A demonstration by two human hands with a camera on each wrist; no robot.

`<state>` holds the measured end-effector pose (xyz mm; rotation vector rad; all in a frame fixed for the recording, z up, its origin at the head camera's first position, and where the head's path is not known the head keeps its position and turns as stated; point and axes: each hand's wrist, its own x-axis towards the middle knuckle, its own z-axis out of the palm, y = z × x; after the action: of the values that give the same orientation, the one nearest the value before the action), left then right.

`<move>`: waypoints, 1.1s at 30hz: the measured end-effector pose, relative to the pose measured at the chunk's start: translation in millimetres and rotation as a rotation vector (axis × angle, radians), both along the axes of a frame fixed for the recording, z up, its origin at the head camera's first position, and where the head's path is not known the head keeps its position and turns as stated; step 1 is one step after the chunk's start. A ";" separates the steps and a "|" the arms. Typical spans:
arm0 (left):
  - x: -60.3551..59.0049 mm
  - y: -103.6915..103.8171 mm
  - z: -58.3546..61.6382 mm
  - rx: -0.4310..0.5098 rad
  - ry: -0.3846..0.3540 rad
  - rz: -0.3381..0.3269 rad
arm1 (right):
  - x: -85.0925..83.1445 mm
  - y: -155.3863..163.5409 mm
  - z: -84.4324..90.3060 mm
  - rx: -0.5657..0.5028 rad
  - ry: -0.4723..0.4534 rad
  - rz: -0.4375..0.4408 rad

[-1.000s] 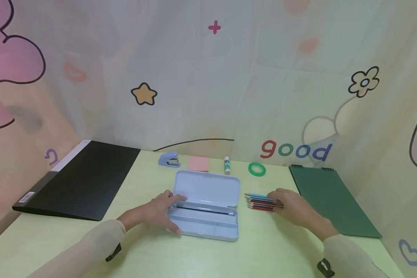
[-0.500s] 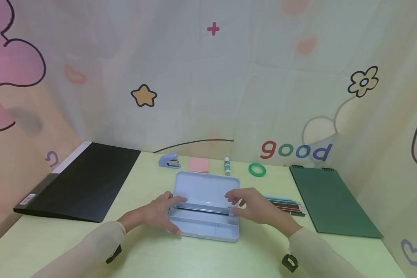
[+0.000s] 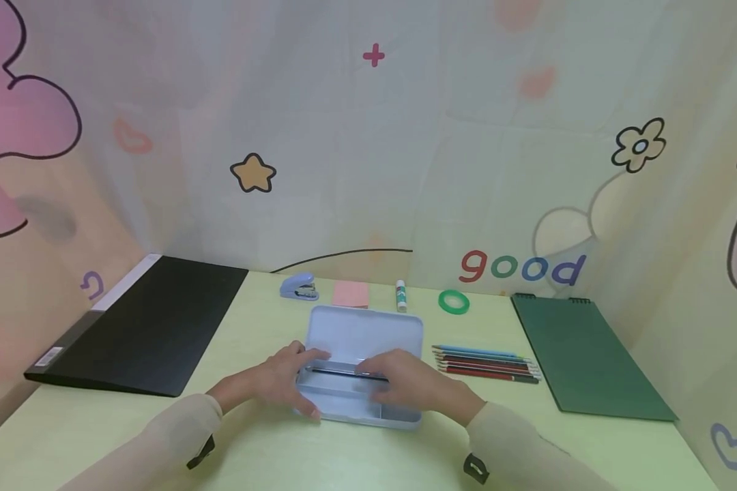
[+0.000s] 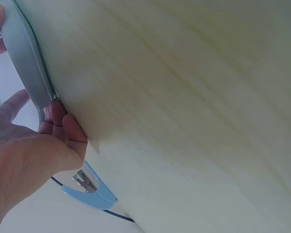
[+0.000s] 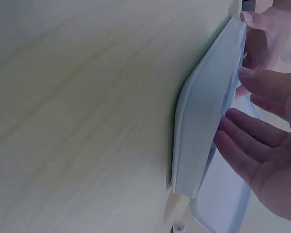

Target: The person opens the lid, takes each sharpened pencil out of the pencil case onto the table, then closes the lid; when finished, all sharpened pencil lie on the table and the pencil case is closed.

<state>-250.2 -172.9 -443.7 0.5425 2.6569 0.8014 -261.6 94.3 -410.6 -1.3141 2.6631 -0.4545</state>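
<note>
Since half a second earlier, the right hand (image 3: 414, 387) had slid leftward from the right end of the pencil case (image 3: 362, 334) to its middle, fingers (image 5: 252, 131) straight and apart over the tray. The left hand (image 3: 276, 378) had stayed gripping the case's left end, fingers (image 4: 63, 128) curled against its edge. The pencils (image 3: 485, 361) lay on the table (image 3: 270, 450), right of the right fingers. Only the left wrist view showed the stapler (image 4: 89, 187) from beneath the curled fingers.

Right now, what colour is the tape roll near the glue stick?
Green; the tape roll shows best in the head view.
</note>
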 end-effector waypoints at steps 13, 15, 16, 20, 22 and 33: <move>4.0 -1.1 0.4 0.006 0.016 -0.015 | 11.8 -19.2 -7.3 0.060 0.015 -0.130; 4.0 -1.2 0.2 0.009 0.020 -0.020 | 12.6 -20.9 -6.8 0.063 0.000 -0.135; 3.8 -1.2 -0.1 0.010 0.024 -0.023 | 12.5 -21.6 -6.9 0.064 -0.009 -0.135; 2.8 -1.5 -0.5 0.009 0.024 -0.021 | 10.5 -23.4 -6.3 0.075 -0.033 -0.110; 1.9 -1.7 -0.9 0.001 0.022 -0.016 | 8.8 -23.7 -5.9 0.080 -0.050 -0.093; -0.3 -1.0 -0.7 -0.003 0.004 -0.011 | -4.3 -25.9 -0.3 0.126 -0.217 -0.061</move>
<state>-250.4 -173.9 -444.4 0.5586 2.6555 0.7944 -265.8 68.4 -410.9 -1.0841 2.5125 -0.4045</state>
